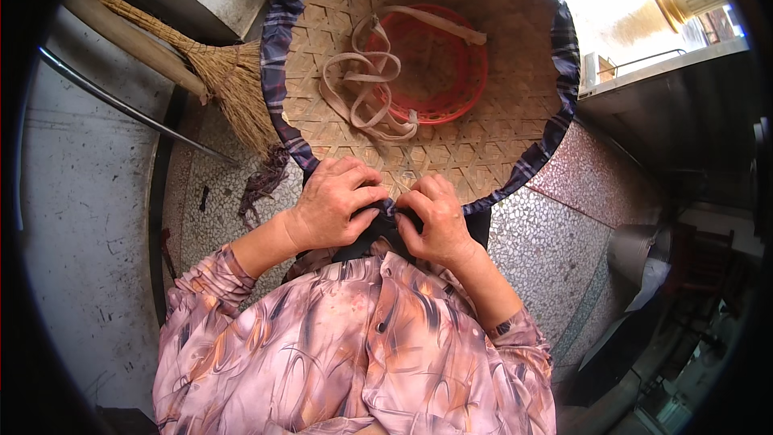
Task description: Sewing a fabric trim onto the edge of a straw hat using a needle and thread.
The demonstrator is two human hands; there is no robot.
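Observation:
A large round woven bamboo basket (499,141) stands tilted in front of me. Dark blue plaid cloth (278,56) wraps its rim. At the near edge my left hand (336,200) pinches the cloth edging between thumb and fingers. Just beside it, my right hand (435,217) grips the same edging, its fingertips curled over the rim. The cloth between the two hands is mostly covered by my fingers. Inside the basket lie a red plastic basket (475,84) and a looped, pale pinkish fabric strap (374,72), partly over the red one.
A straw broom (233,80) leans at the left, by a grey metal panel (88,193) and a thin metal rod (137,105). A dark purplish mop end (262,185) lies on the speckled floor (539,250). To the right are a metal bucket (636,250) and a dark red chair (704,258).

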